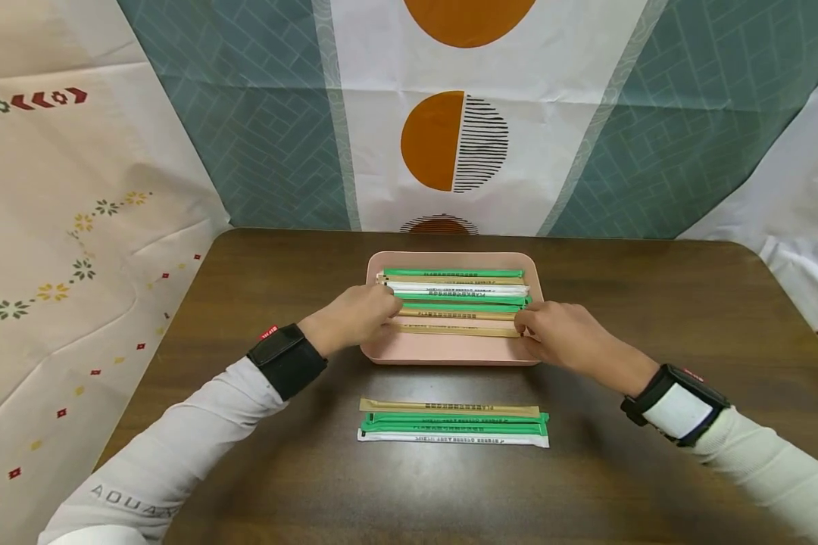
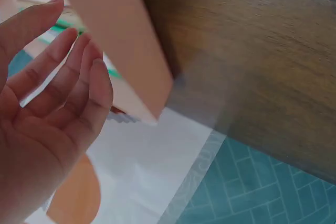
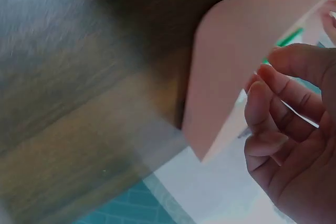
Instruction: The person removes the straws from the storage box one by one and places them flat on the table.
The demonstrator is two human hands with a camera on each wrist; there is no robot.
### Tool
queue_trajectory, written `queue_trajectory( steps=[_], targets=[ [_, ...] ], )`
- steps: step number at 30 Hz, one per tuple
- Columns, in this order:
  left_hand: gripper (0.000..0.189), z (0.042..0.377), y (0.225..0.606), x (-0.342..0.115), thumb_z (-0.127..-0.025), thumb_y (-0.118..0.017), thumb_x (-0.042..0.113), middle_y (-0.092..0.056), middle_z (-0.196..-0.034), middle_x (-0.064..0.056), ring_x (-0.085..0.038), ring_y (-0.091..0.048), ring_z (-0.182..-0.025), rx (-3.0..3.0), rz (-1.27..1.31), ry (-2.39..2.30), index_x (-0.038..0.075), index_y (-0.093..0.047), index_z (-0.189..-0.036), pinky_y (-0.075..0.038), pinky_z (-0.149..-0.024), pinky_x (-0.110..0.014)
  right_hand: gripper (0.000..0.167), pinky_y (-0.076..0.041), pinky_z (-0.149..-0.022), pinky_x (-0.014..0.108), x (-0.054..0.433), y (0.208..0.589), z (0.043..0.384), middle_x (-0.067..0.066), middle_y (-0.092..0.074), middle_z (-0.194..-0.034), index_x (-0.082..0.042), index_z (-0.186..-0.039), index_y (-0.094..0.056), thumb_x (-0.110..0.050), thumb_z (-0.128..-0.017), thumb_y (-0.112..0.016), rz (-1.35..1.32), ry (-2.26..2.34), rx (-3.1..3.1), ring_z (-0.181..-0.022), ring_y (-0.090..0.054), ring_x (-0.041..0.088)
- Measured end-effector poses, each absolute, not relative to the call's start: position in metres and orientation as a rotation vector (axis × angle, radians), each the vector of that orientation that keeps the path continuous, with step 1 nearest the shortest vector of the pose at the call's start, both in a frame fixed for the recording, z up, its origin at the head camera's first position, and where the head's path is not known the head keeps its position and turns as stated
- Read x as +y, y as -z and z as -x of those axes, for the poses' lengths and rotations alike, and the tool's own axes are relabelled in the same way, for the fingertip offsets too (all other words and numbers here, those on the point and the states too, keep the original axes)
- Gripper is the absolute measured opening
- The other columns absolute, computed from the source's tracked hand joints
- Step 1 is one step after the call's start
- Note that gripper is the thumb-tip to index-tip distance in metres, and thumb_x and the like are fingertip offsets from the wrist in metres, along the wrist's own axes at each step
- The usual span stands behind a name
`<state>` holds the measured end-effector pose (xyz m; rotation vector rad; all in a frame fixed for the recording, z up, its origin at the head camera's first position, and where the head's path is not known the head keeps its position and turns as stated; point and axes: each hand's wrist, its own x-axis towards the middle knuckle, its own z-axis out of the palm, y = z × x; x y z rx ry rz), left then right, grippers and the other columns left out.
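Several wrapped drinking straws, green, tan and white, lie side by side in a pink tray (image 1: 450,353). A tan straw (image 1: 450,331) lies nearest the tray's front, apart from the others. My left hand (image 1: 363,314) reaches over the tray's left side to the straws' ends. In the left wrist view its thumb (image 2: 50,11) and curved fingers stand apart. Over the right side, my right hand (image 1: 562,333) has its fingertips right at the tan straw's end. Its thumb (image 3: 294,61) and index tip come close together; I cannot tell whether they pinch a straw.
In front of the tray, another row of wrapped straws lies on the brown table (image 1: 279,469): a tan straw (image 1: 450,409), green straws (image 1: 453,428) and a white straw (image 1: 453,438). A patterned cloth (image 1: 382,151) hangs behind the table's far edge.
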<state>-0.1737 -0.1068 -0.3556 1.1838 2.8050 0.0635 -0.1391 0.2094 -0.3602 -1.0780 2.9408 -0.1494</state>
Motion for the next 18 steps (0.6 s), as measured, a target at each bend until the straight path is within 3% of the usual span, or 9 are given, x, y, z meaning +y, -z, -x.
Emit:
queue_trajectory(
  steps=[6,15,18],
  targets=[
    [0.013,0.181,0.365,-0.103,-0.09,-0.069,0.016,-0.06,-0.075,-0.004,-0.014,-0.052,-0.068,2.789,-1.173,-0.028,0.005,-0.066,-0.084,-0.042,-0.058,-0.028,0.017,-0.035,-0.049,0.026,0.207,0.372,0.154,-0.002,-0.05,-0.071,-0.012,-0.076,-0.061,-0.004,-0.079,-0.076,1.117,0.071,2.895,-0.058,-0.041,0.01],
    [0.016,0.183,0.373,-0.099,-0.092,-0.065,0.009,-0.054,-0.067,0.0,-0.013,-0.044,-0.065,2.752,-1.139,-0.015,0.008,-0.065,-0.076,-0.04,-0.06,-0.028,0.017,-0.038,-0.048,0.028,0.203,0.384,0.159,-0.001,-0.05,-0.069,-0.013,-0.074,-0.059,-0.01,-0.082,-0.073,1.115,0.005,2.902,-0.058,-0.043,0.011],
    [0.022,0.184,0.375,-0.099,-0.092,-0.064,0.008,-0.044,-0.063,0.003,-0.012,-0.039,-0.062,2.751,-1.159,0.003,0.01,-0.06,-0.07,-0.037,-0.058,-0.028,0.017,-0.039,-0.048,0.029,0.203,0.384,0.159,-0.001,-0.051,-0.069,-0.013,-0.072,-0.058,-0.01,-0.083,-0.072,1.108,0.003,2.91,-0.058,-0.044,0.011]
  ],
)
